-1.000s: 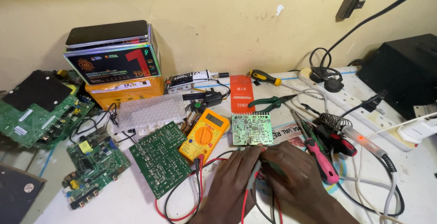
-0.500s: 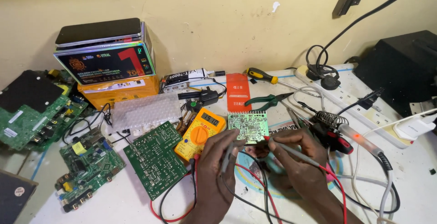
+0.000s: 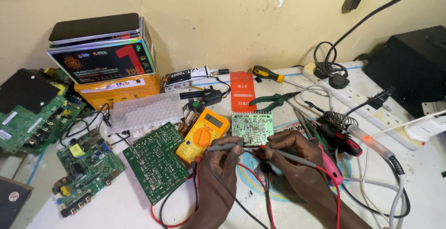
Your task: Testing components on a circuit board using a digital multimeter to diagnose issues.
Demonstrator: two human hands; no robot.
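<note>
A: Item one, left hand (image 3: 222, 166)?
B: Fingers closed on a grey probe (image 3: 224, 147), black lead trailing; tip at the near edge of the small board (image 3: 251, 128).
A: Right hand (image 3: 297, 164)?
B: Fingers closed on a second probe (image 3: 290, 154), red lead; tip pointing at the same near edge. Contact with the board: cannot tell.
A: Board location?
B: Flat on the counter (image 3: 116, 205), just beyond both hands, beside the yellow meter (image 3: 203, 134).
A: Progress?
B: Probes in hand and at the board, by my judgement. Meter screen too small to tell anything.
A: Other stock?
B: Large green board (image 3: 155, 161) left of the meter; pliers (image 3: 272, 100), screwdriver (image 3: 267, 74) behind; soldering iron (image 3: 371, 141) right.
</note>
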